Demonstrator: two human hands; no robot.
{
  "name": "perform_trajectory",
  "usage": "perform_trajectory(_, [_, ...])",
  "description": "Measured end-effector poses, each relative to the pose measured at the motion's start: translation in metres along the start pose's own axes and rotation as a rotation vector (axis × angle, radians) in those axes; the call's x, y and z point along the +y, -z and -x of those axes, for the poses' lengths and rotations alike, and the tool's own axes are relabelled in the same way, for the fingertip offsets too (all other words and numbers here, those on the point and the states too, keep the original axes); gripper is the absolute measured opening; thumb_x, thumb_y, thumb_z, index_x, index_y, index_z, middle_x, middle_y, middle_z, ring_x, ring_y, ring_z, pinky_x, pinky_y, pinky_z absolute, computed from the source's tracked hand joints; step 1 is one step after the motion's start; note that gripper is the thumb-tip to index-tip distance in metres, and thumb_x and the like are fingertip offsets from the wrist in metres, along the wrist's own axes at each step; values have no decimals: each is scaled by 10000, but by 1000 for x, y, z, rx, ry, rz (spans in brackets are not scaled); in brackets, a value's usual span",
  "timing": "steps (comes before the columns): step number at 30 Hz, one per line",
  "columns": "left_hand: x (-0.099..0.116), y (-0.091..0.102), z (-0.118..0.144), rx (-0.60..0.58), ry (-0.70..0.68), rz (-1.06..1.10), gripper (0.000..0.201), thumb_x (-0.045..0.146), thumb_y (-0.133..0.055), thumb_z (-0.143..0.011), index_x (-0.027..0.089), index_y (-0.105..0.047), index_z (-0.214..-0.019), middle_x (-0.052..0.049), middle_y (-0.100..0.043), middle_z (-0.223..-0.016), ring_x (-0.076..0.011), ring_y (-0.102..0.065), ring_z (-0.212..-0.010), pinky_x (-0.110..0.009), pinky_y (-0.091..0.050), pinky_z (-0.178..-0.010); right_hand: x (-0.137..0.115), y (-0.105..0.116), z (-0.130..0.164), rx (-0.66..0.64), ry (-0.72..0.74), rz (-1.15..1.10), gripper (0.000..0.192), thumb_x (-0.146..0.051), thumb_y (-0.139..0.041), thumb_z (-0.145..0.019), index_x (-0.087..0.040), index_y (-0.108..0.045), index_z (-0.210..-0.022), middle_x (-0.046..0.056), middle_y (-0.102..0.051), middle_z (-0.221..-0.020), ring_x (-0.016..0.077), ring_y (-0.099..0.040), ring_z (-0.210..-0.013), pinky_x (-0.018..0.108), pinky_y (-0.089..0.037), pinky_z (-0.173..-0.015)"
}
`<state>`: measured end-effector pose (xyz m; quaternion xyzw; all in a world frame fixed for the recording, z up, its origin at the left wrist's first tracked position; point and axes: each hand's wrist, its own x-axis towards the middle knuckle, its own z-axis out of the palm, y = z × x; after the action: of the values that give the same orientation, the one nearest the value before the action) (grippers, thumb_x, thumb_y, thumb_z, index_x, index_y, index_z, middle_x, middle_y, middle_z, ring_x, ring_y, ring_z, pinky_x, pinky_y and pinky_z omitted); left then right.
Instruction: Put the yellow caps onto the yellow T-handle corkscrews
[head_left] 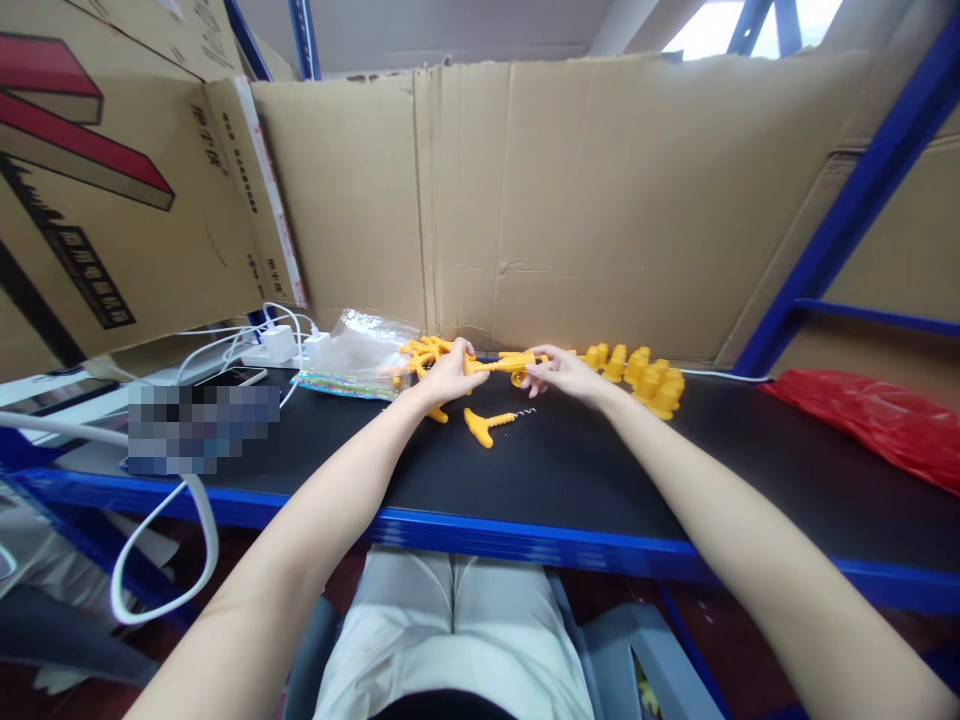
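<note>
My left hand (448, 376) is closed around the handle end of a yellow corkscrew (480, 366), held just above the black tabletop near the back. Opposite it, my right hand (564, 376) pinches a yellow plastic sleeve (531, 359) at the corkscrew's other end. The two pieces are in line; whether the screw is inside the sleeve I cannot tell. In front of my hands lies a loose corkscrew (481, 428) with a yellow T-shaped handle and a bare metal spiral tip. More yellow handles (427, 350) are heaped behind my left hand, partly hidden by it.
Several yellow stepped sleeves (656, 385) stand right of my right hand. A clear plastic bag (367, 345) lies left. White chargers and cables (279, 343) and a phone (232, 377) are further left. Red plastic (870, 415) lies at the right. Cardboard (600, 210) walls the back.
</note>
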<state>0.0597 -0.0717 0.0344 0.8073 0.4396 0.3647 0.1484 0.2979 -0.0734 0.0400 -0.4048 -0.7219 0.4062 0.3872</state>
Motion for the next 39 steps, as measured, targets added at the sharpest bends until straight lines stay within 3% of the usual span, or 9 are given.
perform_trajectory(9, [-3,-2,-2,15,-8,29,322,436,-530,-810,217,-373,-985,-1,-543,-789,-156,-557,-700,-315,-440,-710,-3,0,2,12,-5,13,408,-409,-649,-774,-169,-474,-1053,29,-695,-705,134,-633,-558,267,-472,-580])
perform_trajectory(17, [-6,-6,-6,157,-55,-63,204,351,-236,-951,214,-386,-930,4,-500,-705,-174,-556,-730,-317,-411,-754,-3,-3,3,14,-3,39,421,-517,-650,-744,-171,-534,-955,39,-702,-722,133,-639,-573,265,-475,-578])
perform_trajectory(24, [-5,-9,-5,197,-65,-69,197,350,-253,-951,217,-397,-929,15,-482,-673,-171,-538,-678,-300,-397,-716,-4,-5,2,23,-27,23,477,-620,-599,-736,-154,-596,-836,63,-692,-728,137,-638,-584,254,-470,-565])
perform_trajectory(31, [-6,-10,-8,212,-52,-67,186,341,-254,-954,222,-386,-900,12,-482,-684,-170,-551,-710,-297,-399,-728,-6,-7,3,19,-76,-8,431,-573,-617,-753,-154,-599,-852,47,-697,-729,124,-641,-576,241,-477,-550])
perform_trajectory(39, [-5,-11,-7,243,-61,-97,193,350,-263,-957,218,-396,-915,-2,-504,-691,-180,-575,-720,-300,-416,-723,-7,-7,3,22,-17,-35,467,-607,-605,-744,-155,-562,-850,54,-679,-660,133,-616,-528,264,-475,-558])
